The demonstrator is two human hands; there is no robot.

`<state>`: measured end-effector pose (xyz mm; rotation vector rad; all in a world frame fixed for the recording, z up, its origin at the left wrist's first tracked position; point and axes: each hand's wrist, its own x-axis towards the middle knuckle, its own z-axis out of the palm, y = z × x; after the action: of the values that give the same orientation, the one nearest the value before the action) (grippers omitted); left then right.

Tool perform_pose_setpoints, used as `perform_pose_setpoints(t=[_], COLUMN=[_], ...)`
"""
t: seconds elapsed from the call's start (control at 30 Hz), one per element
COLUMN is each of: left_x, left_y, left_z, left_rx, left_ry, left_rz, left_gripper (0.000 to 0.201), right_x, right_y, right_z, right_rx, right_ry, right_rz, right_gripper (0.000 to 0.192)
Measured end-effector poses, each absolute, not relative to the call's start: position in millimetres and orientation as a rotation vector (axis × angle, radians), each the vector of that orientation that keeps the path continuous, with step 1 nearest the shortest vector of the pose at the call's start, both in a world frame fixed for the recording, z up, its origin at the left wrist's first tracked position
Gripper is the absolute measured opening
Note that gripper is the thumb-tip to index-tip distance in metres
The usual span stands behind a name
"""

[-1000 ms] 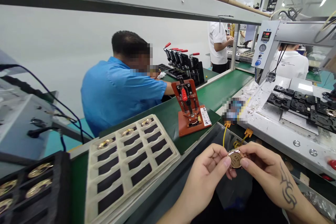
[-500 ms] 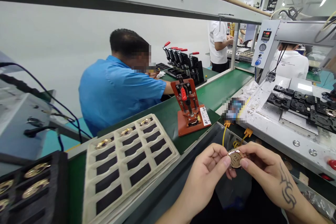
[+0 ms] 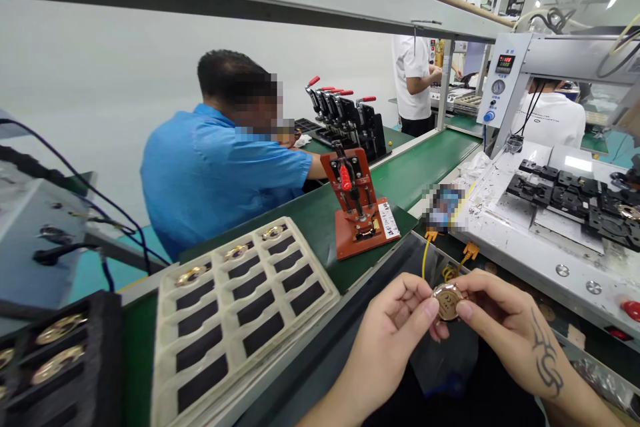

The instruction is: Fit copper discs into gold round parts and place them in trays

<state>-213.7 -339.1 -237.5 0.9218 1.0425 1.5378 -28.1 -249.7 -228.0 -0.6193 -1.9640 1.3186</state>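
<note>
Low in front, the left hand (image 3: pixel 395 327) and right hand (image 3: pixel 505 327) pinch a small round brass-coloured disc (image 3: pixel 447 300) between thumb and closed fingers (image 3: pixel 430 309), held in the air just before the worktop (image 3: pixel 320 213). Beyond lie a white compartment tray (image 3: pixel 235 300) on the green belt and a red clamp jig (image 3: pixel 357 210); farther off sits a person in a blue shirt (image 3: pixel 210 173).

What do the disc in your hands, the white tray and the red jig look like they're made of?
Disc: looks like metal with a polished gold or brass finish, since it glints between the left hand and right hand.
Tray: probably thin moulded plastic, matt off-white, with formed pockets; dark pocket floors.
Jig: flat matt red-brown board, perhaps phenolic or painted; dark metal-looking clamp with a red grip.
</note>
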Motion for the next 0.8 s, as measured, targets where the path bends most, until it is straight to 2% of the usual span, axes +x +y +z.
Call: perform_pose_setpoints(t=[0.8], left_x=[-212.5], left_y=[-337.6], left_z=[-245.1], left_rx=[0.876], left_ry=[0.989], left_rz=[1.548], left_gripper=[0.036], right_x=[-29.3], right_y=[-249.4], right_z=[-229.6], right_rx=[-0.645], right_ry=[-1.905], right_rz=[1.432], right_gripper=[0.016])
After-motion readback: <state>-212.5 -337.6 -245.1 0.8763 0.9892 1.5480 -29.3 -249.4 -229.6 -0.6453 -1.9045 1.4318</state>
